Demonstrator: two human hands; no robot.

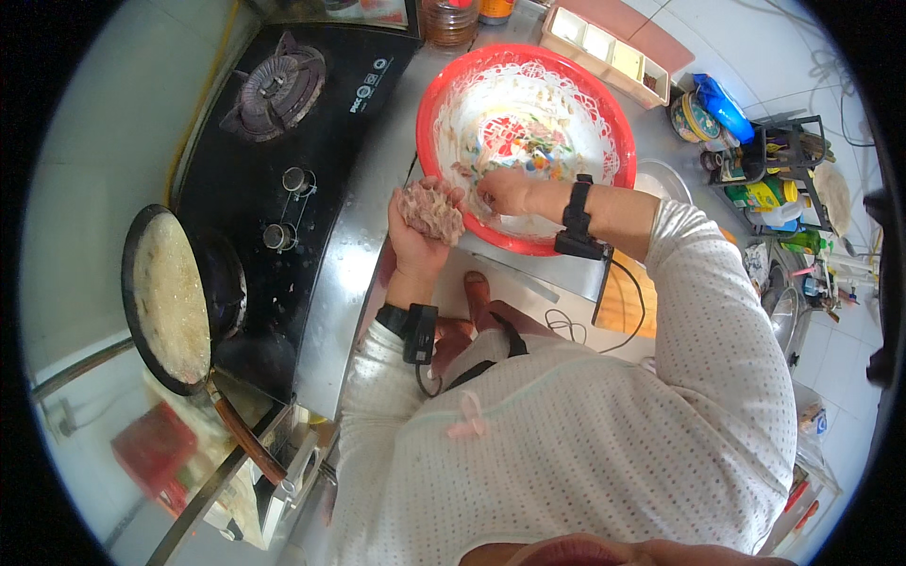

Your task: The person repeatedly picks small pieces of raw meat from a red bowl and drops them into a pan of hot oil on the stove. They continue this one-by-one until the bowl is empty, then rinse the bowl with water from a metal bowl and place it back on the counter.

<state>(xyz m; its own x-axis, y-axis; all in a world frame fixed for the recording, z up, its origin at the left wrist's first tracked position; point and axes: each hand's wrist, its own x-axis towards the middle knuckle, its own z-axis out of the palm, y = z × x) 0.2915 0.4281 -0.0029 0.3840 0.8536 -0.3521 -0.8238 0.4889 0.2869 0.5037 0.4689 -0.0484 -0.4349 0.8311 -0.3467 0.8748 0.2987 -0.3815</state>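
Note:
My left hand [419, 237], palm up between the stove and the basin, holds a lump of raw minced meat [432, 214]. My right hand [504, 192] is at the near inner side of a red-rimmed basin [621, 127], its fingers bent and partly hidden; whether they hold a bit of meat I cannot tell. Smears and scraps of meat mixture lie on the basin's patterned bottom. To the left, a wok [172, 297] full of bubbling oil sits on the near burner of a black gas stove [333, 134].
The wok's wooden handle [248, 440] juts towards me over the counter edge. A second burner [276, 88] is at the far left. Behind the basin stand a seasoning box [605, 53] and a jar [450, 22]. A metal bowl [662, 182] and a bottle rack [789, 152] are at the right.

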